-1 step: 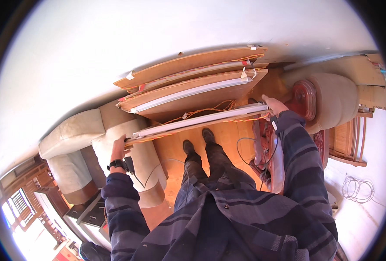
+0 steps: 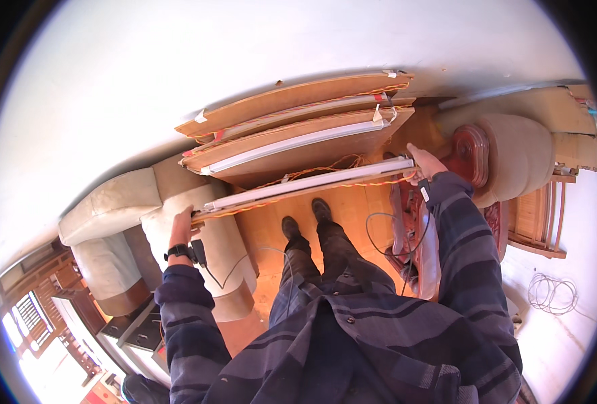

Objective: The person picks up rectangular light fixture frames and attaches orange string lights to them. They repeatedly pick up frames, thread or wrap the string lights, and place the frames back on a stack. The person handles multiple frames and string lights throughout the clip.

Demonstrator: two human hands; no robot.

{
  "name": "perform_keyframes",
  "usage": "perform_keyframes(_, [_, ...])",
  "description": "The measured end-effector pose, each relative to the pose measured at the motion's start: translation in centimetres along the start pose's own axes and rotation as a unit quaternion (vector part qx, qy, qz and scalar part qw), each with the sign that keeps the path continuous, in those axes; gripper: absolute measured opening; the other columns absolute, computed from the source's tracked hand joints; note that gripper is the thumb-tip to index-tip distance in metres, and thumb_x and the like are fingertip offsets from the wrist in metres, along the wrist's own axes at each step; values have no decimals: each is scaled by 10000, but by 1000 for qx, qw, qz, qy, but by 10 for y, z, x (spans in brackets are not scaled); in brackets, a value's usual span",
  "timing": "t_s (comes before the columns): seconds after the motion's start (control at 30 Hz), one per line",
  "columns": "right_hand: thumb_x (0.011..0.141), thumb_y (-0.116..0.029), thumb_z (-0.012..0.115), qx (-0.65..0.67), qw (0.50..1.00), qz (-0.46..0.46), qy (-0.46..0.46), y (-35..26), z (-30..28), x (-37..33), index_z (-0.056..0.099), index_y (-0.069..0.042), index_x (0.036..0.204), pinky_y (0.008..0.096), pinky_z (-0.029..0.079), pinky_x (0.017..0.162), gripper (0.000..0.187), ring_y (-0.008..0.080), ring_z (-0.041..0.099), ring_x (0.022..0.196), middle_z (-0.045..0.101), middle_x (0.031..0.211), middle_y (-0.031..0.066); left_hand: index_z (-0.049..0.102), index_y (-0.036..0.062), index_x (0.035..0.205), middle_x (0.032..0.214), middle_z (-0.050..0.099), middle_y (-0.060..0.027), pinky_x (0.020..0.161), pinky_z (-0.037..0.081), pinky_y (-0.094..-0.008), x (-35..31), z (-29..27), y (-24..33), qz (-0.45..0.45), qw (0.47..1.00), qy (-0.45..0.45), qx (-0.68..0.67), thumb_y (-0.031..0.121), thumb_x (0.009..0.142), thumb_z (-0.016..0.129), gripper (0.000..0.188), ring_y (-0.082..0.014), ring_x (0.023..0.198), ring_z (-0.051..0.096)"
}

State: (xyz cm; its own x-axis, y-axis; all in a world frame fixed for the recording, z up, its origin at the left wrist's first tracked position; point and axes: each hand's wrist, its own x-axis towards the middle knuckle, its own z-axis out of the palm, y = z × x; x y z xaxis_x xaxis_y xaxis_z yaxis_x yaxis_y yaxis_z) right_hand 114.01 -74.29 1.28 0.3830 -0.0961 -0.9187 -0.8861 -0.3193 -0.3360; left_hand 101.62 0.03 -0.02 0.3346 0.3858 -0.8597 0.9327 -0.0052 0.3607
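Between my two hands is a thin brown wooden board (image 2: 271, 200), seen nearly edge-on above the floor. A long white tube light (image 2: 318, 180) runs along its far side, and twisted red-and-yellow wire (image 2: 352, 184) follows its near edge. My left hand (image 2: 182, 227) is closed round the board's left end. My right hand (image 2: 426, 164) grips the right end, which sits farther from me. Just beyond, similar wooden boards (image 2: 342, 147) lean at the white wall, one with a white tube light (image 2: 298, 143) on its face. Loose orange wire (image 2: 335, 163) hangs between them and the held board.
A cream sofa (image 2: 211, 249) stands at the left, and a beige armchair (image 2: 520, 151) with carved red wood at the right. Carved red furniture (image 2: 416, 236) is close by my right forearm. My shoes (image 2: 322, 209) rest on orange flooring. Coiled cable (image 2: 553, 294) lies at far right.
The held board has tipped slightly, so more of the wire along its near edge shows and less of the loose wire behind it. Both hands keep their hold.
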Motion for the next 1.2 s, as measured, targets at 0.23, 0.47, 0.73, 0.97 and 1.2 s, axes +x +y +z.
perform_keyframes(0.23, [960,-709,517,120,987,-78,78,-16,25,-2,649,-54,1223,458,565,892,718,311,711,934,687,1094,151,656,9,1183,1017,740,-131,753,607,-499,77,-18,44,105,973,-38,204,370,1051,558,396,-325,796,740])
perform_keyframes(0.47, [958,-659,564,198,961,-118,152,-26,39,20,620,-52,1271,428,571,877,686,297,705,927,653,1189,145,617,-10,1200,955,721,-254,698,558,-531,83,-17,56,292,903,44,313,426,974,599,491,-366,884,734])
perform_keyframes(0.73, [938,-738,524,205,964,-124,117,-44,38,36,435,-26,1478,461,530,1006,898,381,644,1151,572,1361,201,649,-46,1138,888,746,-132,648,516,-347,11,2,7,176,975,132,28,531,1027,509,605,-220,760,703])
perform_keyframes(0.97, [947,-751,504,230,957,-168,51,-32,34,31,293,-71,1590,459,458,1112,960,399,587,1262,428,1525,243,690,-40,1100,902,771,-127,635,507,-324,-72,13,-156,72,996,48,-11,406,1010,598,465,-190,804,734])
perform_keyframes(1.2, [946,-791,417,272,953,-120,62,48,48,57,157,-155,1641,401,531,977,977,323,634,1189,580,1379,212,717,-65,1037,848,735,-113,723,566,-348,-183,44,-350,9,991,104,-82,305,1003,626,382,-205,756,691])
